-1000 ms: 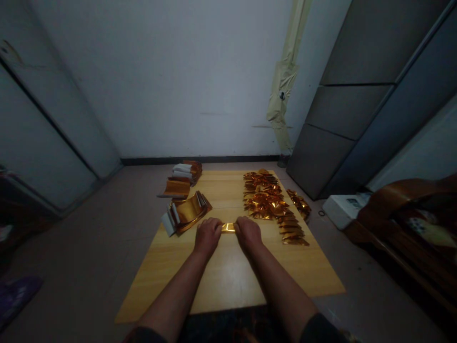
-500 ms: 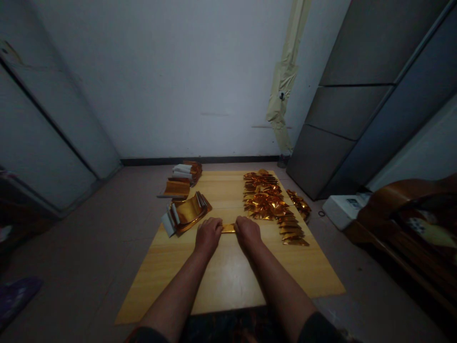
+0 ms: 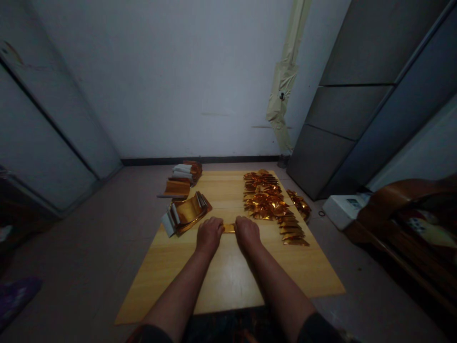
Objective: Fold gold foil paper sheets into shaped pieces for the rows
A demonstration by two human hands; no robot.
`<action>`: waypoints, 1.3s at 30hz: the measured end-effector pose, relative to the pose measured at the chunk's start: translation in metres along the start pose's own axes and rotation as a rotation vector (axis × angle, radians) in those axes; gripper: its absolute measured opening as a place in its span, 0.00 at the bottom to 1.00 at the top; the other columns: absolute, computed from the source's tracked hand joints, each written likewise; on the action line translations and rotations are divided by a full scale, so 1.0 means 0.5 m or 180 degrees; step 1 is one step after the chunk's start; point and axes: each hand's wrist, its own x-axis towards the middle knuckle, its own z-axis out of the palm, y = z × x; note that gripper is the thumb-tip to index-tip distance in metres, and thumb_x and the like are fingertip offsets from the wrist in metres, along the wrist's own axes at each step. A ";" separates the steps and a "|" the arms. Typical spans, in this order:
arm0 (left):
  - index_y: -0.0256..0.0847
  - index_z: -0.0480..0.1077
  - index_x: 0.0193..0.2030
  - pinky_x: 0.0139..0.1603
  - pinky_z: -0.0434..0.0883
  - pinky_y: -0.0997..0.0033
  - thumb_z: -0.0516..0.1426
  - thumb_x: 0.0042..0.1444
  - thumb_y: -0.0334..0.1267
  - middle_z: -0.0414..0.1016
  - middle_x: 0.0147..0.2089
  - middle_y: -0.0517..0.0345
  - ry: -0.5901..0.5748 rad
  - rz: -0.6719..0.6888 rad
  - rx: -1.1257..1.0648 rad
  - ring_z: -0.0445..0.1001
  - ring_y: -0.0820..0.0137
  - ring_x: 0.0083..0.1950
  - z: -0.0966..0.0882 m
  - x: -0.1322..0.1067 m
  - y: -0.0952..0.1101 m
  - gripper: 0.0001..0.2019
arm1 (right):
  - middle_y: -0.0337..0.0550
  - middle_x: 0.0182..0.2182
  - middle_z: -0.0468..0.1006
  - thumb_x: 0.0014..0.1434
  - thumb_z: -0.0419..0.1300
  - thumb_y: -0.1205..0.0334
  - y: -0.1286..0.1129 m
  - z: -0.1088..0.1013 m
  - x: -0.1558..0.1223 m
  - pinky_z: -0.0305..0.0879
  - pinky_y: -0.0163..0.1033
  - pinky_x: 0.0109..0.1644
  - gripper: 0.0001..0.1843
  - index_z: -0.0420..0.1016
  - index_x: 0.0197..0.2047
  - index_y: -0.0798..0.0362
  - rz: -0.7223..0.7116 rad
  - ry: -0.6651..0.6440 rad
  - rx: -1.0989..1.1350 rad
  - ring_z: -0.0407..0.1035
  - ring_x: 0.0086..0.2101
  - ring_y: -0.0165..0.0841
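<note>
My left hand (image 3: 210, 235) and my right hand (image 3: 247, 232) are closed on opposite ends of a narrow folded strip of gold foil paper (image 3: 229, 228), low over the middle of the wooden table (image 3: 228, 281). Only the strip's centre shows; its ends are hidden in my fingers. Left of my left hand lies a curled stack of gold foil paper sheets (image 3: 189, 210) with pale undersides. To the right of my right hand, folded gold foil pieces (image 3: 266, 197) are packed in overlapping rows, with one row (image 3: 292, 228) reaching nearer to me.
More foil sheets (image 3: 177, 187) lie at the table's far left corner. Further folded pieces (image 3: 300, 205) sit beyond the right edge. A white box (image 3: 341, 212) and carved wooden furniture (image 3: 400, 228) stand at right, a grey cabinet (image 3: 339, 112) behind. The wall (image 3: 196, 85) is past the far edge.
Both hands have shifted very slightly, still gripping the folded strip in the same place. The stacks and the folded pieces have not moved.
</note>
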 end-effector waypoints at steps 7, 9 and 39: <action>0.43 0.71 0.43 0.44 0.61 0.65 0.54 0.61 0.34 0.75 0.43 0.55 -0.0105 0.0048 0.0224 0.70 0.64 0.46 -0.004 -0.002 0.006 0.06 | 0.47 0.41 0.76 0.68 0.50 0.62 -0.001 -0.004 -0.002 0.59 0.36 0.40 0.09 0.70 0.45 0.52 0.0054 -0.0015 -0.0001 0.70 0.41 0.35; 0.44 0.71 0.42 0.43 0.60 0.64 0.53 0.61 0.34 0.74 0.43 0.55 -0.0127 0.0142 0.0315 0.69 0.63 0.46 -0.006 -0.003 0.007 0.06 | 0.48 0.43 0.74 0.66 0.52 0.62 -0.001 -0.009 -0.001 0.60 0.37 0.40 0.08 0.70 0.45 0.52 0.0122 0.0073 0.0023 0.69 0.44 0.37; 0.44 0.71 0.36 0.47 0.62 0.65 0.57 0.56 0.36 0.74 0.41 0.57 -0.0292 -0.0024 -0.0237 0.70 0.64 0.47 -0.011 0.002 -0.001 0.02 | 0.48 0.42 0.76 0.51 0.61 0.55 -0.031 -0.001 0.010 0.59 0.37 0.37 0.17 0.70 0.45 0.50 0.0818 -0.0229 0.0732 0.72 0.41 0.39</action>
